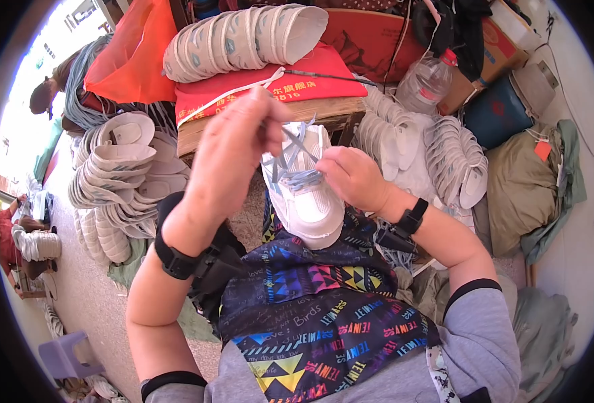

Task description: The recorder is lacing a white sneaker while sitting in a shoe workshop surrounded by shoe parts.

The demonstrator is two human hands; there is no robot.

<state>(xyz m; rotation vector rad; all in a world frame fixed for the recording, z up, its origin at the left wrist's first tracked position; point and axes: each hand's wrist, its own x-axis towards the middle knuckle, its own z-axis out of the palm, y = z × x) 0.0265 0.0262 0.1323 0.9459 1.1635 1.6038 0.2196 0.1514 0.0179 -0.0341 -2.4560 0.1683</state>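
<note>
A white shoe point(312, 213) rests in my lap, its toe toward me, against my dark patterned apron point(337, 322). Grey-blue shoelace point(300, 178) crosses its upper in several rows. Raised above the shoe's left side, my left hand point(240, 131) is closed, with the lace running from its fingers. At the shoe's right side, my right hand point(352, 176) pinches the lace between thumb and forefinger. The lace stretches between the two hands over the shoe's opening. Parts of the shoe's far end are hidden behind my left hand.
A wooden bench with a red cloth point(243, 91) stands ahead, carrying a row of nested shoe uppers point(243, 40). More stacked white shoe pieces point(119, 168) lie left and right point(455, 161). A plastic bottle point(428, 84) stands back right. A purple stool point(70, 356) is lower left.
</note>
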